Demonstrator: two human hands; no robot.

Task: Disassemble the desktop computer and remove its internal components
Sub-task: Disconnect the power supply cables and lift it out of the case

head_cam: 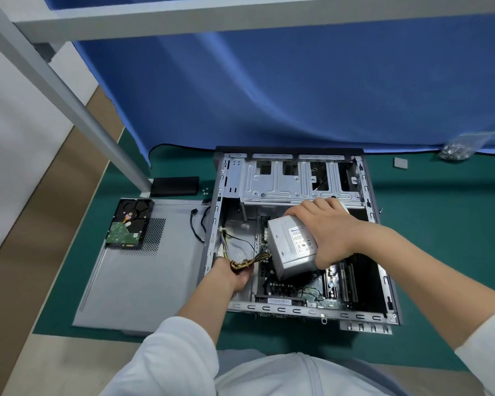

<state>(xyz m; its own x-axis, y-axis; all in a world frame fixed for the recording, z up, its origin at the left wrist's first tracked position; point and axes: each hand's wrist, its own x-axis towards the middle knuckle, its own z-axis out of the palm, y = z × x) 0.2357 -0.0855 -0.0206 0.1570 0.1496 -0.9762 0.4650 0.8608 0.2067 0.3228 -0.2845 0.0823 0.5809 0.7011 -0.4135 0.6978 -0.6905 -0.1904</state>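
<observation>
An open desktop case (295, 184) lies on its side on the green mat. My right hand (327, 228) grips a grey power supply box (290, 247), tilted and raised above the motherboard (320, 290). My left hand (236, 272) reaches into the case's left part and holds the bundle of yellow and black power cables (257, 260) that runs to the box. The metal drive cage (275, 181) spans the far part of the case.
The removed grey side panel (143, 275) lies left of the case, with a hard drive (130, 222) on its far corner. A black cable (196, 227) lies on the panel. A bag of screws (457, 150) and a small grey block (400, 162) sit far right. A slanted metal post (77, 110) stands left.
</observation>
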